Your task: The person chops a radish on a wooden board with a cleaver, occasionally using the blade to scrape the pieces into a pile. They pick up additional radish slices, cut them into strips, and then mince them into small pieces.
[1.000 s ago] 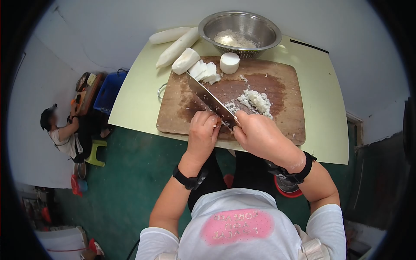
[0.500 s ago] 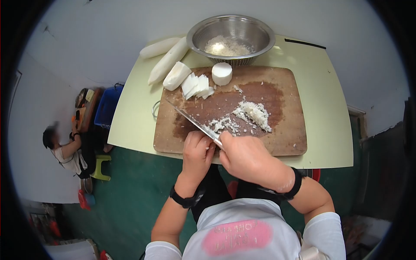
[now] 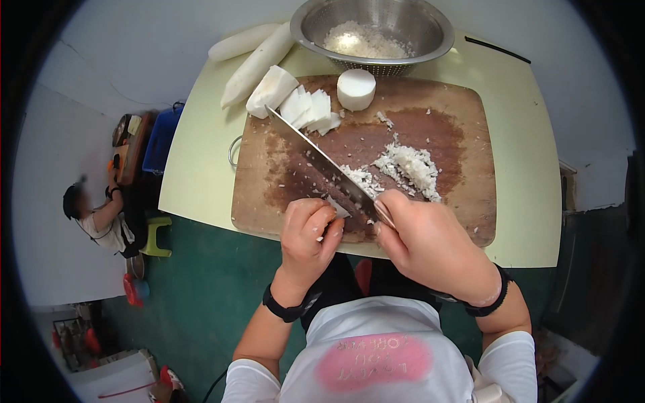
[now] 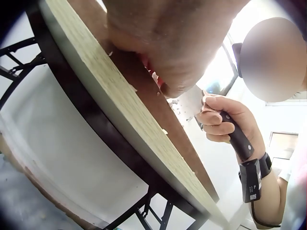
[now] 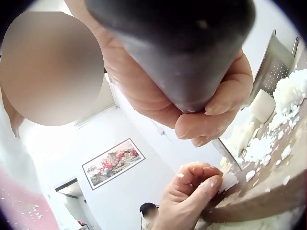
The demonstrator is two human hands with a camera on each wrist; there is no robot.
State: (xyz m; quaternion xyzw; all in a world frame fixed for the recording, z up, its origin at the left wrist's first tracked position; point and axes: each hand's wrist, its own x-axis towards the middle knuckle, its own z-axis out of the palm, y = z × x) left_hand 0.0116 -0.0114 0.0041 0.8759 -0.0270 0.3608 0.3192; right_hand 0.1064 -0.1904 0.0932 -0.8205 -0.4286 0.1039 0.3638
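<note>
My right hand grips the black handle of a cleaver, whose blade slants to the far left across the wooden cutting board. Beside the blade, my left hand has its fingers curled over a white radish slice at the board's near edge. The right wrist view shows the slice at the left fingertips, partly hidden by them. Finely chopped radish is heaped right of the blade. Several overlapping radish slices lie near the blade's tip.
A short radish chunk stands at the board's back; a cut radish lies at its back left corner. Beyond are two whole radishes and a metal colander with chopped radish inside. Another person sits far left.
The blade, seen nearly edge-on half a second ago, now shows its broad side with its tip farther back. A radish slice now shows by the left fingers. The head view has shifted slightly.
</note>
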